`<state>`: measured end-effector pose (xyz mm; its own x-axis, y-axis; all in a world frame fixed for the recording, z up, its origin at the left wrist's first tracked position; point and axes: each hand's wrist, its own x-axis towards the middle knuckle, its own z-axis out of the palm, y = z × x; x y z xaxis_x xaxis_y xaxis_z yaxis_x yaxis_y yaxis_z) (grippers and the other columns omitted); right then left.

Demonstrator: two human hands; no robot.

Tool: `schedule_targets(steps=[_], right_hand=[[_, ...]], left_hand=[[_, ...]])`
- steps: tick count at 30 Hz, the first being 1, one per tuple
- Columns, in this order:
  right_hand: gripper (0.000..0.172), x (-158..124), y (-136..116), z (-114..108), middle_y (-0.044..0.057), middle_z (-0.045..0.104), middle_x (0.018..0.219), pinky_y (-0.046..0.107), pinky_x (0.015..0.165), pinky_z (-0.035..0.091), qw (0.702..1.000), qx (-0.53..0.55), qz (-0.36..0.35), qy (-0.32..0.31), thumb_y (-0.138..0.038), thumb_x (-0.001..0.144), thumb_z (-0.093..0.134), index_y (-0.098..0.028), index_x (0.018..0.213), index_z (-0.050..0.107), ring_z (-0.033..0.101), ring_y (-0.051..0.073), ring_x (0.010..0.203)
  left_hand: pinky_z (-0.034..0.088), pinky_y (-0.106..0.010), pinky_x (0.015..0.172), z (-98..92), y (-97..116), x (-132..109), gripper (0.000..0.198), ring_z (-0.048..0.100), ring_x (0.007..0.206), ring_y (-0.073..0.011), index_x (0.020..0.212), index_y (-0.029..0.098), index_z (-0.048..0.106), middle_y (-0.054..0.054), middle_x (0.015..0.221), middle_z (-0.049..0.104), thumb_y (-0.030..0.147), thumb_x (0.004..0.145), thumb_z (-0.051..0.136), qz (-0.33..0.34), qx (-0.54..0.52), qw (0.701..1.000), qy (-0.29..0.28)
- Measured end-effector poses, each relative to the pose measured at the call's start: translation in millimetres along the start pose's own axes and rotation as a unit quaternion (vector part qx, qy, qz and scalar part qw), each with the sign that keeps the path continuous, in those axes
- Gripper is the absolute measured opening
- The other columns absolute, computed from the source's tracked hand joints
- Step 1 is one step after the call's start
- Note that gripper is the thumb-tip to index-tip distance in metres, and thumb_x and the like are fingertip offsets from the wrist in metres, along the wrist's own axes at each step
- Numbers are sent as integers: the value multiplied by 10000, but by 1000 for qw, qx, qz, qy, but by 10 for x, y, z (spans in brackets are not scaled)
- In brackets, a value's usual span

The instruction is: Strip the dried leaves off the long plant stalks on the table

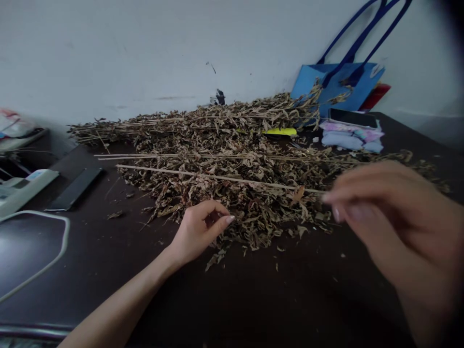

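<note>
A wide heap of dried leaves point(239, 179) and thin pale stalks covers the middle of a dark table point(275, 299). My left hand point(197, 232) rests at the heap's near edge with its fingers curled into a pinch over some leaves. Raised close to the camera and blurred, my right hand point(395, 217) has its fingers pressed together on the end of a long bare stalk point(217, 177). That stalk stretches leftward across the top of the heap.
A blue bag point(337, 87) with long handles leans on the white wall at the back right. A folded pastel cloth point(350, 135) and a yellow object point(279, 131) lie by the heap. At left are a dark flat slab point(74, 189), a white device point(21, 188) and a white cable point(54, 251).
</note>
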<state>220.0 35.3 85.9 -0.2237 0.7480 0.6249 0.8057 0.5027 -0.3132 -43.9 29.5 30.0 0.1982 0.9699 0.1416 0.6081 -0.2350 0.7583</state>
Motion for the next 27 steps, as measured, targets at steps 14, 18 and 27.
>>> schedule_targets(steps=[14,18,27], right_hand=[[223,-25,1180,683,54,607,888,358,768,428,982,-49,-95,-157,-356,900,424,-197,942,575,525,212,857],[195,-1,1164,661,57,603,844,347,732,432,984,-59,-126,-114,-301,906,421,-182,899,574,522,202,800],[170,54,1083,499,61,603,812,309,719,446,982,-106,-155,22,-284,878,494,-157,887,608,553,190,778]], left_hand=[[389,-233,546,32,-29,13,221,495,591,-102,824,149,620,-23,698,592,330,871,503,-1,3,1000,-12],[396,-228,535,15,-38,10,215,510,581,-104,801,148,622,-22,672,591,328,861,521,-9,-23,1000,8],[344,-172,415,-93,-59,82,189,456,438,-55,739,158,589,19,560,568,318,838,576,-68,-299,925,223]])
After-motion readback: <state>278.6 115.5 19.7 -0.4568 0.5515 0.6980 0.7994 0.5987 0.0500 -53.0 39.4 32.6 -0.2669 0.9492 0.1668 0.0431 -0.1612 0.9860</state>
